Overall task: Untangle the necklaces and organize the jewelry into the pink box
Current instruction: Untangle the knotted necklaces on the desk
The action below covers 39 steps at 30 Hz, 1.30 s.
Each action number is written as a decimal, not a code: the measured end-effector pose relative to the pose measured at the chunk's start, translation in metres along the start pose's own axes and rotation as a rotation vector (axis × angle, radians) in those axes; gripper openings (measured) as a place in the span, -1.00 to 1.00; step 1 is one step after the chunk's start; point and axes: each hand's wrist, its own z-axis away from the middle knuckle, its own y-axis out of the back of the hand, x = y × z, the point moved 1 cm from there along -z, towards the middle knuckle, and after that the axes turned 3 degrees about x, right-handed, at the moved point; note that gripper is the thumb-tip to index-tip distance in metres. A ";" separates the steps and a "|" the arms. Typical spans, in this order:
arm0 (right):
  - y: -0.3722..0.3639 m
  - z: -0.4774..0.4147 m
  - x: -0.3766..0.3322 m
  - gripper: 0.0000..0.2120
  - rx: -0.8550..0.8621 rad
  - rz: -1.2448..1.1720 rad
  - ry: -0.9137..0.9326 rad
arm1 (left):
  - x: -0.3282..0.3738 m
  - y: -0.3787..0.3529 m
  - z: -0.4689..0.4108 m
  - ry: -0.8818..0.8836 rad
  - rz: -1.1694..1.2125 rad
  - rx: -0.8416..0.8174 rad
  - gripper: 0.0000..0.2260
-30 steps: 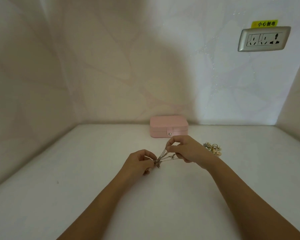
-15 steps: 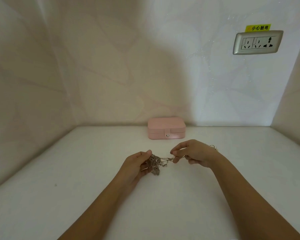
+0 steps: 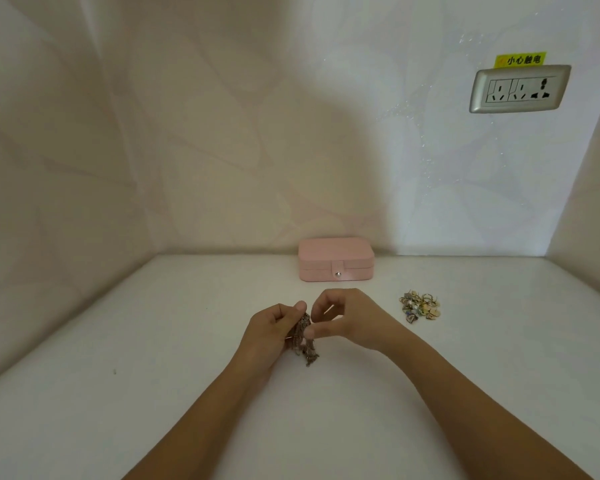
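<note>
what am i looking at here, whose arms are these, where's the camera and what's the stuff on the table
There is no machine here. These are a person's two bare arms, filmed by a single wide-angle camera worn on their head, looking forward and down. The left hand grips a tangle of necklaces that hangs from its fingers over the white table. The right hand reaches in with thumb and forefinger curled at the tangle; I cannot tell whether it pinches a strand. Behind the hands, by the wall, sits a closed pink box with a snap clasp. To the right of the hands lies a small pile of jewelry, too small to name piece by piece. On the wall is a power socket under a yellow label.
</note>
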 end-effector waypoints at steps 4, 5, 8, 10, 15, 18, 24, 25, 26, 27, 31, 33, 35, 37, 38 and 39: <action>-0.005 -0.001 0.000 -0.77 0.053 0.018 0.045 | -0.001 0.000 0.000 -0.012 0.014 0.016 -0.65; -0.006 0.000 0.000 -0.81 0.050 0.002 0.051 | -0.002 0.000 -0.001 -0.016 0.013 0.019 -0.66; -0.009 0.000 0.001 -0.92 0.081 -0.037 0.055 | -0.002 0.001 -0.003 -0.021 0.001 0.038 -0.68; -0.010 -0.001 0.002 -0.90 0.104 -0.036 0.047 | -0.002 0.002 -0.004 -0.022 0.009 0.036 -0.71; -0.006 -0.003 0.000 -0.90 0.125 -0.102 0.007 | -0.001 0.002 -0.005 0.003 0.045 0.000 -0.64; -0.002 -0.003 -0.002 -0.88 0.126 -0.230 -0.039 | 0.001 0.003 -0.005 0.048 0.142 0.013 -0.72; 0.004 -0.003 -0.008 -0.81 0.087 -0.656 -0.133 | 0.012 0.002 -0.003 0.151 0.459 0.037 -0.81; 0.005 -0.003 -0.010 -0.79 0.084 -0.769 -0.164 | 0.012 0.002 -0.004 0.160 0.490 0.049 -0.78; 0.006 -0.003 -0.010 -0.78 0.080 -0.877 -0.196 | 0.013 0.002 -0.004 0.166 0.517 0.056 -0.75; 0.007 -0.003 -0.010 -0.78 0.072 -0.962 -0.223 | 0.013 0.003 -0.003 0.171 0.538 0.059 -0.74; 0.015 -0.005 -0.005 -0.79 0.078 -1.014 -0.259 | 0.016 0.011 -0.002 0.196 0.544 0.062 -0.71; 0.022 -0.006 -0.003 -0.77 0.141 -0.997 -0.247 | 0.017 0.017 -0.003 0.205 0.498 0.080 -0.71; 0.030 -0.007 0.000 -0.72 0.222 -1.041 -0.244 | 0.017 0.025 -0.007 0.198 0.380 0.122 -0.71; 0.037 -0.007 0.004 -0.68 0.266 -1.082 -0.249 | 0.017 0.034 -0.010 0.188 0.251 0.180 -0.71; 0.039 -0.007 0.006 -0.66 0.277 -1.094 -0.252 | 0.017 0.039 -0.012 0.192 0.223 0.211 -0.71; 0.040 -0.007 0.008 -0.65 0.283 -1.103 -0.260 | 0.017 0.045 -0.015 0.195 0.199 0.244 -0.71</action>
